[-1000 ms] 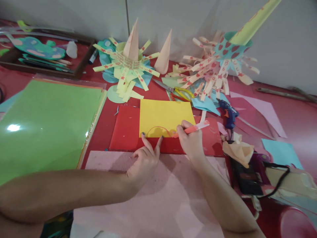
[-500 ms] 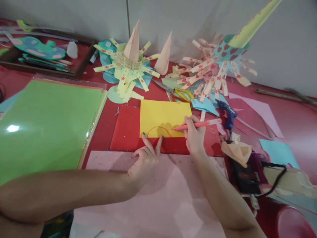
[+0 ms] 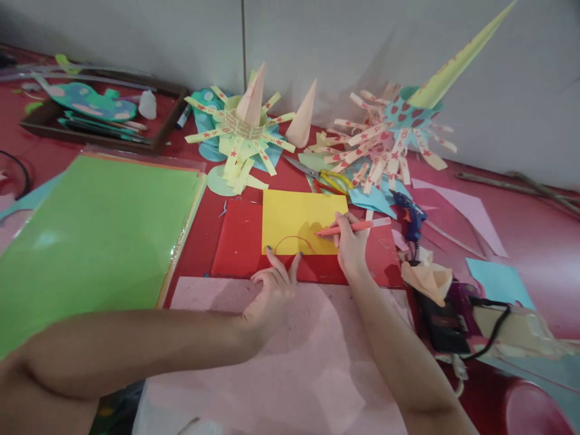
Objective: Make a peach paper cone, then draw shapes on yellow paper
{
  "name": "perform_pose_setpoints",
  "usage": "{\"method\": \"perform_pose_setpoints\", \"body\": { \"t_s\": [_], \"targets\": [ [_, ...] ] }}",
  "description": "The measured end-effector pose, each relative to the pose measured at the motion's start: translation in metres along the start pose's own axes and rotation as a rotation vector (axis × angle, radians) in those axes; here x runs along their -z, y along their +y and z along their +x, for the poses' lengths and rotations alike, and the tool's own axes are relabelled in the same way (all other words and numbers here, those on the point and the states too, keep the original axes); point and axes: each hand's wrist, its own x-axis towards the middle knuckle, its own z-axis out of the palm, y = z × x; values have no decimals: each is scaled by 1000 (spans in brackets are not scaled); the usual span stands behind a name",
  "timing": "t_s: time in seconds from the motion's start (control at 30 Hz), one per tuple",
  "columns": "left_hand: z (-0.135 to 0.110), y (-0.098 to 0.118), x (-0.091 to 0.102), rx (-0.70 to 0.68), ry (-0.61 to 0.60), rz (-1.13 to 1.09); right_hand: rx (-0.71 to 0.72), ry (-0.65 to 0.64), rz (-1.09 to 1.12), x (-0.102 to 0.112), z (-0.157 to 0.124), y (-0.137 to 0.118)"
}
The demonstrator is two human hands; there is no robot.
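Observation:
A yellow sheet of paper [image 3: 299, 219] lies on a red sheet [image 3: 238, 241] in the middle of the table, with a curved orange line drawn near its lower edge. My right hand [image 3: 352, 249] grips an orange marker [image 3: 357, 227], its tip resting on the yellow paper's right part. My left hand [image 3: 274, 289] has two fingers spread, their tips pressing the yellow paper's lower edge on either side of the drawn arc.
A stack of green paper [image 3: 95, 235] in a clear sleeve lies at left, pink paper [image 3: 290, 362] in front. Scissors [image 3: 324, 176], paper cone crafts [image 3: 247, 130], a blue glue gun [image 3: 410, 211], a power strip [image 3: 446, 326] and a tray [image 3: 95, 118] lie around.
My right hand has lifted off the arc's end and shifted right and up, the marker now lying flatter. My left hand stays put. The view has shifted slightly.

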Motion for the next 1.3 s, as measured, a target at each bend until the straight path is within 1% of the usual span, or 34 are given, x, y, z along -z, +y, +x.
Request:
{"method": "perform_pose_setpoints", "body": {
  "t_s": [0.13, 0.27, 0.47, 0.57, 0.7, 0.8, 0.9, 1.03, 1.1, 1.2, 1.3],
  "targets": [
    [1, -1, 1, -35, 0, 104, 53, -56, 29, 1, 1, 1],
    [2, -2, 1, -12, 5, 92, 63, -121, 36, 2, 2, 3],
    [3, -1, 1, 7, 20, 91, 69, -118, 43, 1, 2, 2],
    [3, -2, 2, -24, 22, 143, 61, -132, -1, 0, 2, 0],
    [3, -2, 3, -78, -10, 237, 58, -144, -41, -1, 2, 1],
    [2, -2, 3, -74, -6, 256, 78, -155, -40, -1, 2, 1],
    [2, -1, 3, -64, 2, 229, 78, -169, -43, -1, 2, 0],
    [2, 2, 3, -73, -55, 167, 69, -147, -69, -2, 3, -1],
    [1, 3, 3, -55, -63, 104, 68, -134, -79, -3, 3, -1],
    [1, 3, 3, -2, -42, -9, 76, -89, -99, -4, 1, -3],
    [0, 3, 3, 5, -29, -13, 83, -31, -151, -4, -4, -7]
  ]
}}
